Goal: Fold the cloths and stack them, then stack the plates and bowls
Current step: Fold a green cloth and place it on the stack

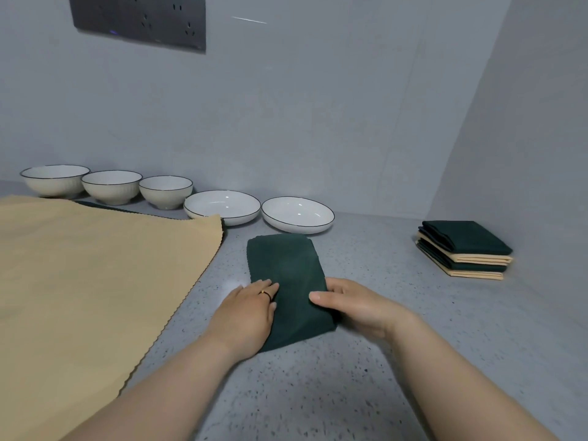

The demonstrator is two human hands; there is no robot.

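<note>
A dark green cloth (286,268), folded into a long strip, lies on the grey counter in front of me. My left hand (246,313) rests flat on its near left edge. My right hand (353,305) grips its near right edge, thumb on top and fingers under the fabric. A large tan cloth (89,275) lies spread open on the left, with a green edge showing under its far side. At the right stands a stack of folded cloths (464,249), green and tan in turn. Three bowls (111,186) and two shallow plates (297,214) line the back wall.
The speckled counter (366,361) meets a grey wall at the back and another on the right, forming a corner behind the cloth stack. A dark socket panel (140,20) is mounted high on the back wall.
</note>
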